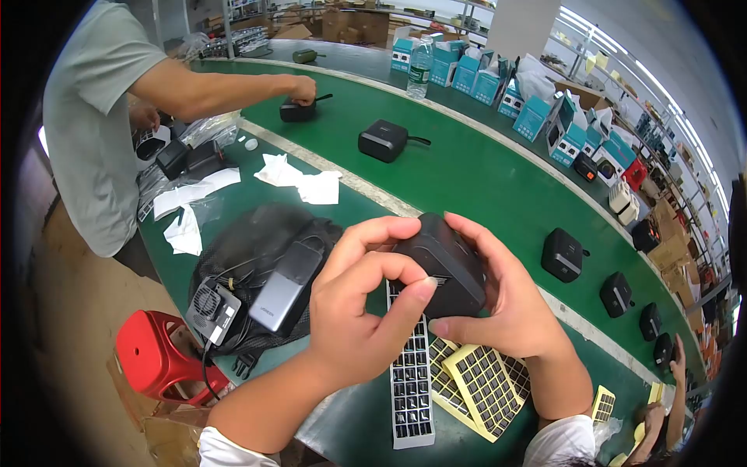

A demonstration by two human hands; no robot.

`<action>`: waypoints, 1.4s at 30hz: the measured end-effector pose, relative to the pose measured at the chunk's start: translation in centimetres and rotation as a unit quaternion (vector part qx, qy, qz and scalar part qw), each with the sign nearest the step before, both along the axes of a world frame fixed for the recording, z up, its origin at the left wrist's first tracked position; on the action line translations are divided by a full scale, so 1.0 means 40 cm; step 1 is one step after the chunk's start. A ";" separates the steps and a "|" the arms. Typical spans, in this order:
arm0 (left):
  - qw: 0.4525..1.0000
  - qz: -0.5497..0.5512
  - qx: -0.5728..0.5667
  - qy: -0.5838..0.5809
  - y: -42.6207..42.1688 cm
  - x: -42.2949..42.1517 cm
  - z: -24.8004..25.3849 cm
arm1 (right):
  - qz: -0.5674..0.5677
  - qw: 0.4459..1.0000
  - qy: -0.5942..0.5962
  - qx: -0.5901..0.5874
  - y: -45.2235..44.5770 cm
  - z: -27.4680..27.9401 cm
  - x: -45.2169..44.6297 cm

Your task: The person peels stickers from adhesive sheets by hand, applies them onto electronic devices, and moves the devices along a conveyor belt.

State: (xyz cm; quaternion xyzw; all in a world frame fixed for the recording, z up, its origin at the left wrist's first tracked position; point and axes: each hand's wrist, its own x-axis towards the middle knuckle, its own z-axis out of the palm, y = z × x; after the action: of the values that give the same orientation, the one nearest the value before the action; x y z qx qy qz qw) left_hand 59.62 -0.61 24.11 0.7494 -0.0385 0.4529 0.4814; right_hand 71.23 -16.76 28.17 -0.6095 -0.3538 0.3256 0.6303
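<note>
A black, box-shaped device like a portable speaker (451,261) is held up in front of me. My right hand (506,303) wraps its right side, thumb underneath and fingers over the top. My left hand (362,300) is closed at its left side, with thumb and index finger meeting at a small dark label with light print (441,281). Whether that label is stuck down I cannot tell. Below my hands lie a long white-edged sheet of dark labels (411,389) and yellow-backed label sheets (486,389), partly hidden by my right hand and forearm.
Similar black devices (383,140) stand along the green belt (482,183). A co-worker's hand (302,89) touches one at the far left. On my left are a black mesh bag (257,226), a grey power bank (286,288) and a red stool (152,354). Another person's hands (677,358) show at right.
</note>
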 end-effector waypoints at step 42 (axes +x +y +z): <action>0.998 0.045 0.042 0.001 -0.022 0.005 -0.005 | -0.025 0.993 -0.103 -0.057 -0.025 0.005 0.006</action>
State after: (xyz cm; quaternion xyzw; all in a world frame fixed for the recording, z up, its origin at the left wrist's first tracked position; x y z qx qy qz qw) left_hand 59.81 -1.50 23.91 0.7704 -0.0235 0.4714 0.4286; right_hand 71.46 -17.75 28.38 -0.6830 -0.3826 0.2650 0.5629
